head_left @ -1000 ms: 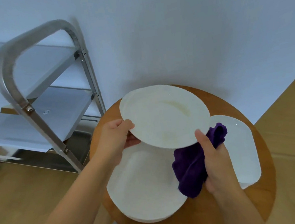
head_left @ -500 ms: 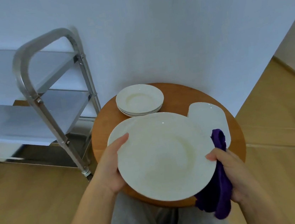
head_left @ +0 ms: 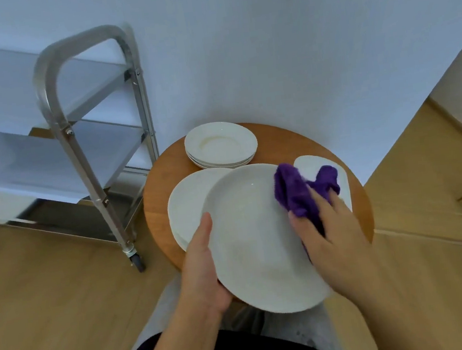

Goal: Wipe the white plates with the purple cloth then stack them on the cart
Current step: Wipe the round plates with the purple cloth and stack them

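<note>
My left hand (head_left: 203, 268) grips the left rim of a large white plate (head_left: 255, 241), held tilted over the near edge of the round wooden table (head_left: 164, 183). With my right hand (head_left: 330, 238) I press the purple cloth (head_left: 299, 192) onto the plate's right side. A stack of large white plates (head_left: 186, 203) lies on the table under the held one. At the table's far side sits a stack of smaller white plates (head_left: 220, 144). Part of one more white plate (head_left: 313, 164) shows behind the cloth. The metal cart (head_left: 73, 130) stands to the left.
The cart has flat steel shelves (head_left: 19, 163) and a caster wheel (head_left: 137, 262) near the table. A white wall runs behind the table and cart. Wooden floor (head_left: 50, 298) surrounds both. My legs are under the held plate.
My right hand has moved from the plate's right edge onto its upper face, with the cloth now spread on the plate. The plate has come closer to me, uncovering the stack beneath.
</note>
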`<move>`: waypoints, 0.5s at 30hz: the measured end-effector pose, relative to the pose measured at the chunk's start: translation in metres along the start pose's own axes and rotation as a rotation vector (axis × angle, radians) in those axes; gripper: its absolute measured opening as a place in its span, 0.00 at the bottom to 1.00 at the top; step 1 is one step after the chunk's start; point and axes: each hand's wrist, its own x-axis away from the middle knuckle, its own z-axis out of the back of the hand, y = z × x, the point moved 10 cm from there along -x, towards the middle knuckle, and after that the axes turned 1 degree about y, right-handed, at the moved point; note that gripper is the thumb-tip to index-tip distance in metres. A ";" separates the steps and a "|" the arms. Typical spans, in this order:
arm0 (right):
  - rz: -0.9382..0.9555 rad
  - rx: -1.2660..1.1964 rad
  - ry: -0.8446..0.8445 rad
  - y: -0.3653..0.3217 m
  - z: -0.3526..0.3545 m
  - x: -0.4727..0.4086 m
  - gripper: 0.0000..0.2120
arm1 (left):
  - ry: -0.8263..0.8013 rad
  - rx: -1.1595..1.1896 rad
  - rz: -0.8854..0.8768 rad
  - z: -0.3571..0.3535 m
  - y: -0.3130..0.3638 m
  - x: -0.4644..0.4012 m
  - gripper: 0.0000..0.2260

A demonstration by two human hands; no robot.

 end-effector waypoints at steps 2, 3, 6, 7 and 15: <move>-0.011 0.393 -0.070 0.012 -0.032 0.001 0.35 | -0.050 -0.023 0.007 -0.005 -0.009 0.004 0.14; -0.014 0.463 -0.063 0.014 -0.040 0.001 0.36 | -0.074 -0.050 0.000 -0.007 -0.011 0.006 0.16; -0.037 0.393 -0.071 0.009 -0.058 -0.004 0.33 | -0.135 -0.128 -0.054 -0.012 -0.007 0.011 0.18; -0.040 0.360 -0.081 0.005 -0.063 -0.007 0.32 | -0.154 -0.161 -0.076 -0.014 -0.005 0.011 0.19; 0.302 0.173 -0.180 -0.066 -0.094 0.011 0.24 | -0.188 -0.222 -0.181 -0.014 0.012 0.010 0.23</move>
